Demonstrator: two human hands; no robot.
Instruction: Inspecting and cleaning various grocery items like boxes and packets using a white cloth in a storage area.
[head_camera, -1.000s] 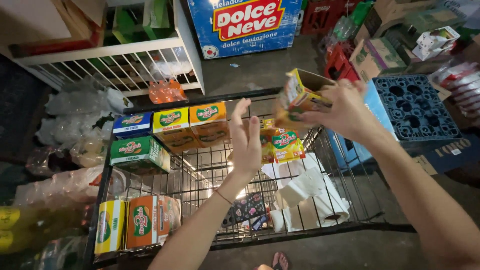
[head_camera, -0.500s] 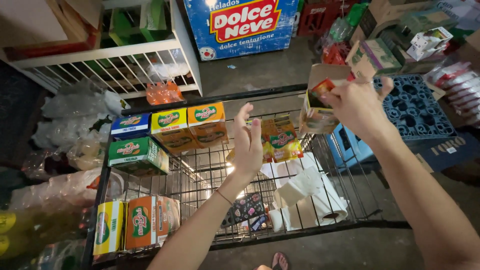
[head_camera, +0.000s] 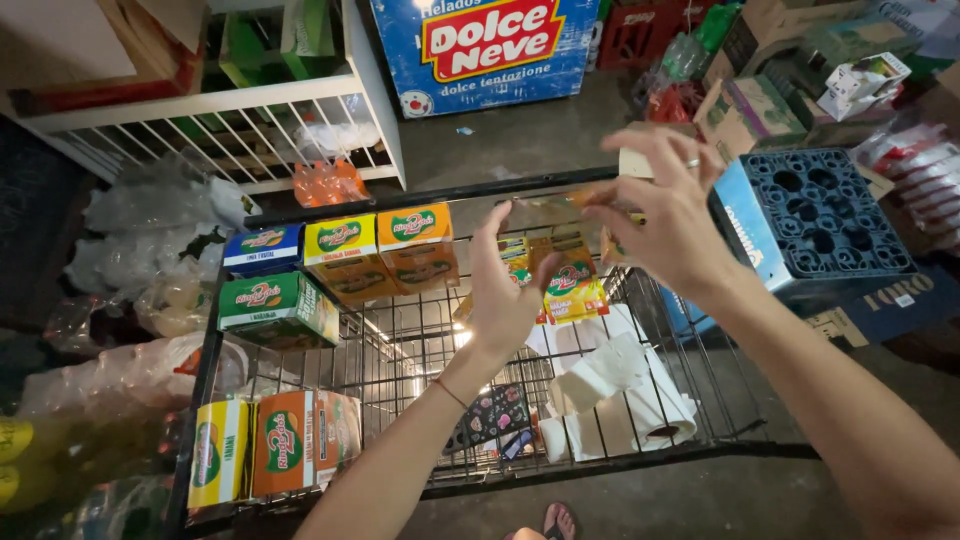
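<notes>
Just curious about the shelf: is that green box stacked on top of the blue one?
No, the green box sits in front of the blue box on the wire rack, not on it.

One head-worn camera looks steeply down and forward from close above a wire cart (head_camera: 690, 440), with both forearms entering from the bottom edge. It faces a white shelf (head_camera: 200, 105) and a blue freezer (head_camera: 490, 50), probably across a narrow aisle.
</notes>
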